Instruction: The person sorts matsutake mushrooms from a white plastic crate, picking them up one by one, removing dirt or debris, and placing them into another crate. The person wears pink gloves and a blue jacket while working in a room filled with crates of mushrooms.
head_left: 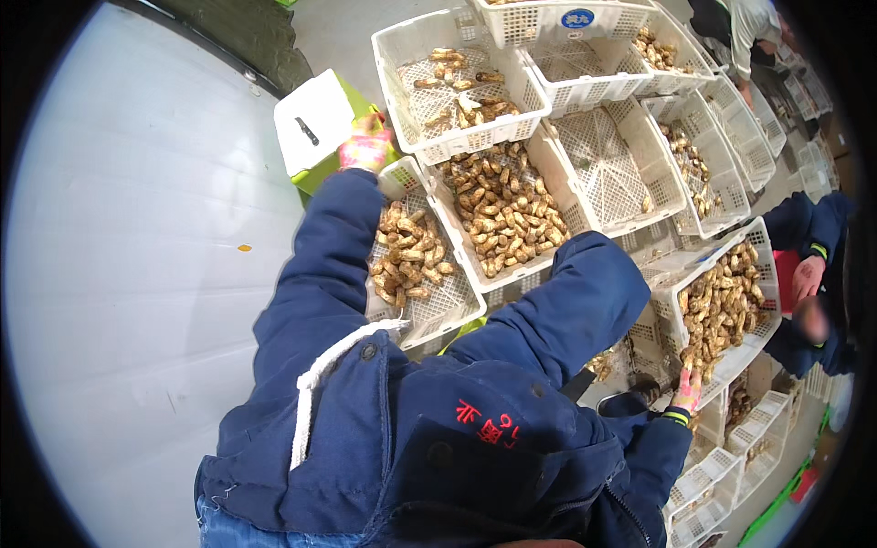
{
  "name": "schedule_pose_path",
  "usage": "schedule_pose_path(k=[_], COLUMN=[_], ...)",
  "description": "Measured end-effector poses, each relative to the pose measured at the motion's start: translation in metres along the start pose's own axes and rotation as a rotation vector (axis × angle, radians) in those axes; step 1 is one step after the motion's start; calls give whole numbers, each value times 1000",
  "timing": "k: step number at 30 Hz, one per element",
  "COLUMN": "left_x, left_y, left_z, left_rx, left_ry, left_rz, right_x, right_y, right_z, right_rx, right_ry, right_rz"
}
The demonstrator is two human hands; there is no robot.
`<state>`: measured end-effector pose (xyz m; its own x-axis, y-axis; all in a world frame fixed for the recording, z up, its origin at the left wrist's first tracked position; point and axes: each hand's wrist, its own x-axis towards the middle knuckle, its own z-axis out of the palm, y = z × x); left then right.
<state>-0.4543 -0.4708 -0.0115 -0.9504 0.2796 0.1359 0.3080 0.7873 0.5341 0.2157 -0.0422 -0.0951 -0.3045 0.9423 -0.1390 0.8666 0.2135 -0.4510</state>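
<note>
My left hand (pixel 366 149), in a pink and yellow glove, is at the right edge of a green box (pixel 320 173) with a white top. Its fingers look closed, and a brownish bit shows at their tips that I cannot make out. A small black-handled knife (pixel 307 131) lies on the white top. My right hand (pixel 687 391), in a pink glove, reaches over the near rim of a tilted white crate (pixel 766 239). Its fingers are stretched out against the brown and cream mushrooms (pixel 722 301) heaped inside.
In front of me stand white plastic crates: one holds loose mushrooms (pixel 406 251), another a dense layer of mushrooms (pixel 507 210). A raised crate (pixel 384 55) holds fewer. At right, another person's hand (pixel 808 277) is beside the tilted crate; a second person bends at the far right. A pale panel (pixel 155 274) fills the left.
</note>
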Motion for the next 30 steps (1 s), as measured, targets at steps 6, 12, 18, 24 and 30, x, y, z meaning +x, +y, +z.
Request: schedule_pose_path(k=[6,12,18,24,30], left_x=[77,123,136,119,11], left_y=[-144,-247,-248,-279,-76], left_z=[-15,-14,16,-8,17], left_rx=[200,207,446,-54,-616], left_ry=[92,-78,-88,86,48], left_rz=[-289,-325,-98,-347,-9], right_x=[-27,-28,-38,-22,-30], right_y=[-33,-105,-107,-157,-192], right_z=[-28,-23,-38,-21,-40], right_rx=[-67,-140,-174,-126,-201], right_ry=[-3,-188,15,31,88], right_rz=[48,171,91,-11,-20])
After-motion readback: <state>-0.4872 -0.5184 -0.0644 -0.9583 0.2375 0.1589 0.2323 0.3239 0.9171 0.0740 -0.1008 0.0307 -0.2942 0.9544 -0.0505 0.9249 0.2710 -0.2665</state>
